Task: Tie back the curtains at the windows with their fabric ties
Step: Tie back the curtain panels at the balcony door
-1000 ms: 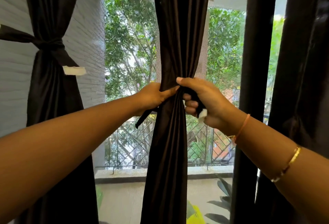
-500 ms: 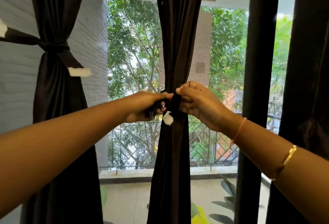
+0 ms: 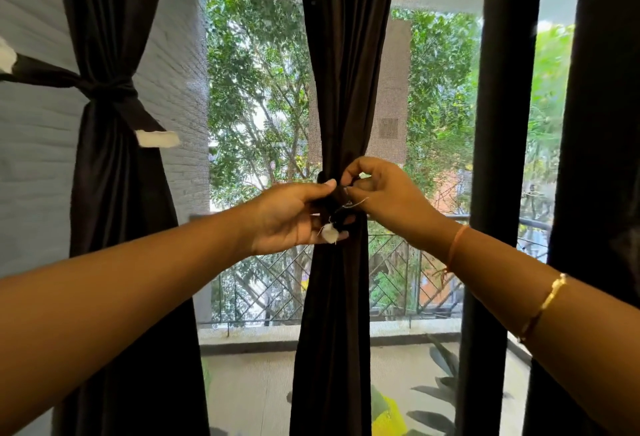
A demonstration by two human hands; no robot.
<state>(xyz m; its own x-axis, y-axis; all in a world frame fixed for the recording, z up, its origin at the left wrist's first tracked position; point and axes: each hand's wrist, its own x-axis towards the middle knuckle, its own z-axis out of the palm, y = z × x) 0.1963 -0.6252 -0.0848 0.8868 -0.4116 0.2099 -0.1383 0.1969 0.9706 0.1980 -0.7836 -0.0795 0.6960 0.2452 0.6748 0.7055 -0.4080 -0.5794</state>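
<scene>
A dark brown curtain point(image 3: 343, 89) hangs gathered in the middle of the window. A fabric tie point(image 3: 337, 209) of the same dark cloth wraps its waist, with a white end tab point(image 3: 329, 235) dangling below. My left hand point(image 3: 291, 217) grips the tie from the left, the white tab lying against its fingers. My right hand point(image 3: 384, 193) pinches the tie's other end at the curtain's right side. A second dark curtain point(image 3: 114, 193) on the left is cinched by its own tie point(image 3: 110, 87) with a white tab point(image 3: 157, 138).
A dark window frame post point(image 3: 502, 158) stands right of the middle curtain, and another dark curtain point(image 3: 602, 158) hangs at the far right. Behind the mesh screen are a balcony railing point(image 3: 270, 286), trees and a grey brick wall point(image 3: 34, 158).
Both hands have come together at the front of the middle curtain. The tie's white-tabbed end passed from my right hand to my left, and the tie now crosses in front.
</scene>
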